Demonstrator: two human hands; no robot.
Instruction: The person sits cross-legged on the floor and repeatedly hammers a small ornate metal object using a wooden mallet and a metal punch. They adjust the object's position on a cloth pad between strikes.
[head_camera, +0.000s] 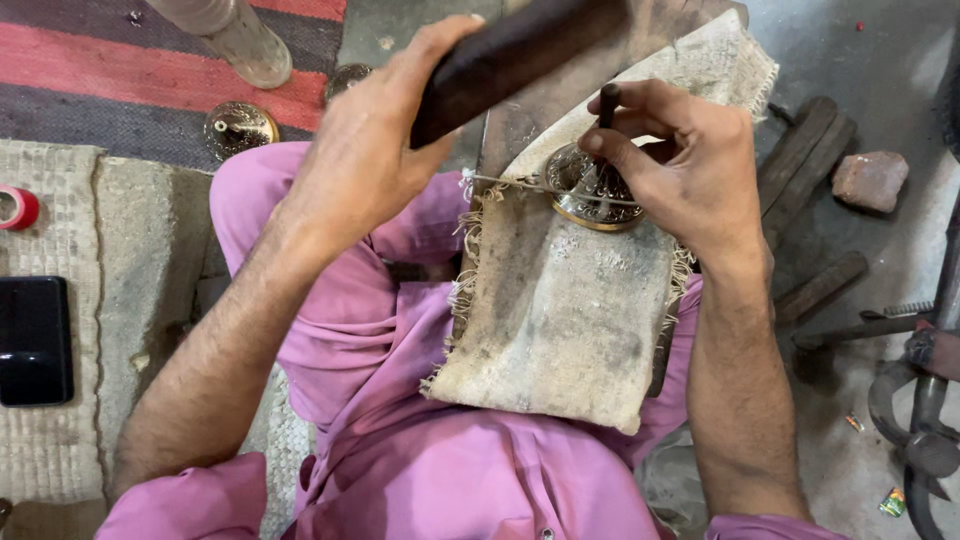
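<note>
My left hand (365, 150) grips a thick dark wooden mallet handle (510, 55), raised above my lap. My right hand (680, 165) pinches a thin dark punch (606, 105) upright over a round engraved brass piece (592, 195). The brass piece rests on a dirty burlap cloth (565, 310) that lies over a wooden block on my legs. A thin wire or string (510, 183) crosses the cloth and the brass piece. I wear pink clothes.
Two more brass pieces (238, 127) lie on a red-striped rug (120, 70) at upper left, near another person's foot (245, 45). A black phone (35, 340) and red tape roll (18, 208) lie at left. Wooden sticks (810, 150), a brick (870, 180) and metal tools (925, 400) lie at right.
</note>
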